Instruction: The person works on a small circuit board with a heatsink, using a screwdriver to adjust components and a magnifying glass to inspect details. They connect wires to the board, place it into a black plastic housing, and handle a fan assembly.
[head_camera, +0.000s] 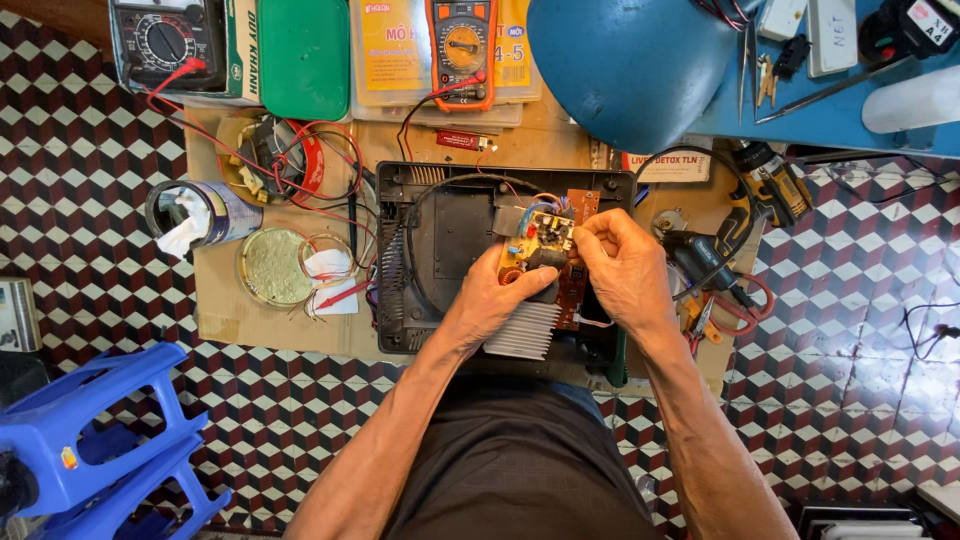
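- I see my left hand (497, 297) curled around the brown circuit board with small parts and coloured wires (548, 245); its fingers are closed on the board's lower left side.
- My right hand (622, 268) is at the board's right edge. Its fingers (590, 240) are pinched together on the board near the top.
- The board sits up above the open black plastic case (440, 240), about in the middle of it, and leans a little.
- A silver metal block with thin ribs (522, 330) is just under the board, below my left hand. I cannot tell if it is joined to the board.
- The black case lies on a flat brown cardboard sheet (225, 310) that serves as my bench on the checked tile floor (90, 200).
- Left of the case I see a round gold tin lid (272, 266) and a tin can with white paper inside (190, 215).
- Red wires (300, 180) loop across the cardboard near a small motor part (270, 150).
- At the top there is an orange meter (462, 50) and a black meter with a dial (165, 40).
- A big blue round lamp shade (630, 65) hangs over the top right.
- A black and yellow power tool (770, 185) lies to the right, near red-handled pliers (735, 310).
- A blue plastic stool (90, 440) is at the bottom left.
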